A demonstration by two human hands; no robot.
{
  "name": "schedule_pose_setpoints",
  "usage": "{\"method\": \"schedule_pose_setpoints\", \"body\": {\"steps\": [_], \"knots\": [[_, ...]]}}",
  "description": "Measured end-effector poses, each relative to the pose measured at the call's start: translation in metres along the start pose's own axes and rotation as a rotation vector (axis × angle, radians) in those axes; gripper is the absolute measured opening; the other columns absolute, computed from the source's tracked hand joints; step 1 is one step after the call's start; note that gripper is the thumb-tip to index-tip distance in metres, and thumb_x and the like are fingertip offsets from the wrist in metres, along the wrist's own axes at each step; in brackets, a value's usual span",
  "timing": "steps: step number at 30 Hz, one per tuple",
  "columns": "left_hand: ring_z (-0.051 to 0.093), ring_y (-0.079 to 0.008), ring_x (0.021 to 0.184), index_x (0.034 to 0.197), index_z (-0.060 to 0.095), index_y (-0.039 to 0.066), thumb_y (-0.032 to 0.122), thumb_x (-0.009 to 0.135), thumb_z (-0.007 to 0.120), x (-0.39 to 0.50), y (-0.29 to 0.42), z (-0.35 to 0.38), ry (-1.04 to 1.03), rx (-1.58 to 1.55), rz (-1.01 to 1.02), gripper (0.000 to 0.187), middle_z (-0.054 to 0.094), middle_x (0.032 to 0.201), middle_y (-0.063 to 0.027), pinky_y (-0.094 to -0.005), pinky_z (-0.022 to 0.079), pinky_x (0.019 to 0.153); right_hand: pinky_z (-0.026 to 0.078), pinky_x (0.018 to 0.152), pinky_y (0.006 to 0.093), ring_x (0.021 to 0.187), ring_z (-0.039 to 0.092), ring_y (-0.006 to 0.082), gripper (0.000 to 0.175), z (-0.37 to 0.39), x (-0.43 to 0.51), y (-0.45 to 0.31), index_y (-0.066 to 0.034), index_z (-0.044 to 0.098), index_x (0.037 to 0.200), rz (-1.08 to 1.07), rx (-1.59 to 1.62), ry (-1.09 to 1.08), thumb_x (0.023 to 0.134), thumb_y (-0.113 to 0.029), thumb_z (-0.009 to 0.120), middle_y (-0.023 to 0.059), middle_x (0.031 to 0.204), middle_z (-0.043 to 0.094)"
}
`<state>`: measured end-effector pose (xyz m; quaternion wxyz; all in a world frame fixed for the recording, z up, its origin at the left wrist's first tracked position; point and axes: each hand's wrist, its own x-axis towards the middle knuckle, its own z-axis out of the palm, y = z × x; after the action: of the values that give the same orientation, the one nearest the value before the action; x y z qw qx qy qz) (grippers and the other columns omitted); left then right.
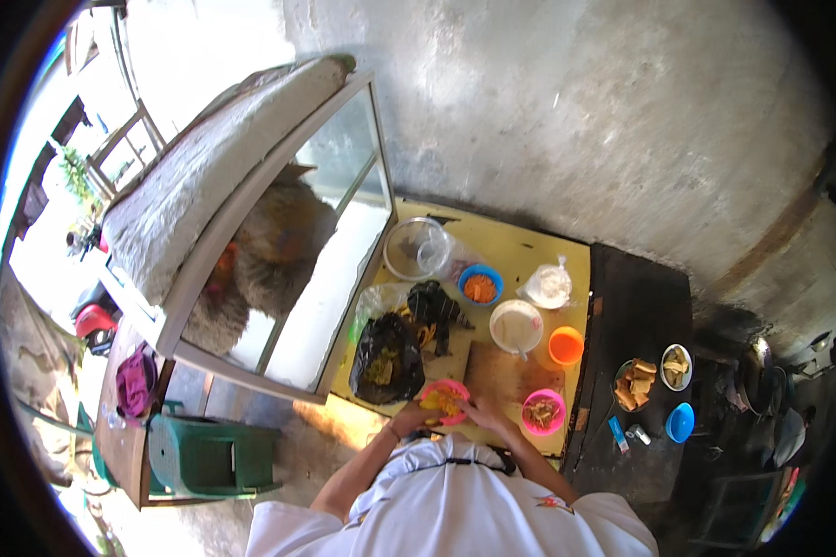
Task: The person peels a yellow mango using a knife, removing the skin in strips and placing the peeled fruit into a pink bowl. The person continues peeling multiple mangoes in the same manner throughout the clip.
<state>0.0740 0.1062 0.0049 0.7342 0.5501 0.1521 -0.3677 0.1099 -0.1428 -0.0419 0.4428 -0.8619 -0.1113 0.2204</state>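
At the near edge of the yellow table, my left hand (416,418) is at the left side of a pink bowl (465,390) that holds yellow-orange food. Some yellow food lies by my left fingers; whether they grip it or the bowl is unclear. My right hand (485,415) reaches to the bowl's right rim, its fingers partly spread. A black plastic bag (388,358) with greenish-yellow food stands open just left of the bowl. To the right are a wooden cutting board (491,369) and another pink bowl (543,412) with shredded food.
Behind are a blue bowl of orange shreds (480,285), a white tub (515,327), an orange cup (566,346) and a tied clear bag (552,286). A glass display case (279,264) stands left. On the dark table (616,306) are fried pieces (635,385) and a blue bowl (680,422).
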Motion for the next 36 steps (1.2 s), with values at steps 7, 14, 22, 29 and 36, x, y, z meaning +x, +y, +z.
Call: {"method": "schedule_pose_setpoints", "body": {"steps": [7, 14, 22, 29, 36], "knots": [[0.074, -0.0150, 0.091, 0.134, 0.065, 0.002, 0.014, 0.084, 0.084, 0.006, -0.005, 0.001, 0.029, -0.015, 0.112, 0.054, 0.075, 0.117, -0.0093, -0.0278, 0.061, 0.071, 0.054, 0.070, 0.0434, 0.081, 0.074, 0.0323, 0.063, -0.028, 0.002, -0.024, -0.0060, 0.076, 0.119, 0.046, -0.185, -0.161, 0.102, -0.063, 0.054, 0.0199, 0.087, 0.074], [0.061, -0.0078, 0.066, 0.127, 0.067, 0.006, 0.014, 0.081, 0.082, 0.002, -0.012, 0.003, -0.003, 0.031, 0.123, 0.049, 0.070, 0.090, -0.0034, -0.0231, 0.045, 0.053, 0.055, 0.070, 0.0443, 0.080, 0.073, 0.0344, 0.059, -0.038, 0.000, -0.038, -0.0101, 0.077, 0.119, -0.046, -0.222, -0.182, 0.101, -0.062, 0.055, 0.0184, 0.087, 0.075], [0.066, -0.0112, 0.070, 0.112, 0.069, 0.001, 0.007, 0.085, 0.081, 0.005, -0.020, 0.010, 0.070, 0.008, 0.102, 0.030, 0.071, 0.088, -0.0056, -0.0260, 0.053, 0.057, 0.056, 0.071, 0.0457, 0.077, 0.073, 0.0345, 0.056, -0.030, -0.014, -0.044, -0.0165, 0.081, 0.113, -0.027, -0.340, -0.166, 0.098, -0.065, 0.057, 0.0150, 0.083, 0.075], [0.068, -0.0144, 0.077, 0.112, 0.067, -0.002, 0.006, 0.086, 0.080, -0.005, -0.017, 0.015, -0.003, 0.002, 0.096, 0.031, 0.071, 0.094, -0.0065, -0.0290, 0.059, 0.068, 0.055, 0.065, 0.0442, 0.072, 0.072, 0.0342, 0.056, -0.026, -0.026, -0.044, -0.0186, 0.083, 0.106, -0.073, -0.379, -0.154, 0.094, -0.069, 0.061, 0.0159, 0.080, 0.074], [0.065, -0.0130, 0.078, 0.112, 0.066, 0.000, 0.004, 0.089, 0.077, -0.017, -0.026, 0.022, 0.003, -0.021, 0.097, 0.026, 0.069, 0.093, -0.0042, -0.0283, 0.054, 0.066, 0.054, 0.064, 0.0456, 0.073, 0.071, 0.0358, 0.055, -0.030, -0.040, -0.057, -0.0163, 0.082, 0.100, -0.155, -0.261, -0.151, 0.093, -0.067, 0.064, 0.0172, 0.079, 0.073]]}}
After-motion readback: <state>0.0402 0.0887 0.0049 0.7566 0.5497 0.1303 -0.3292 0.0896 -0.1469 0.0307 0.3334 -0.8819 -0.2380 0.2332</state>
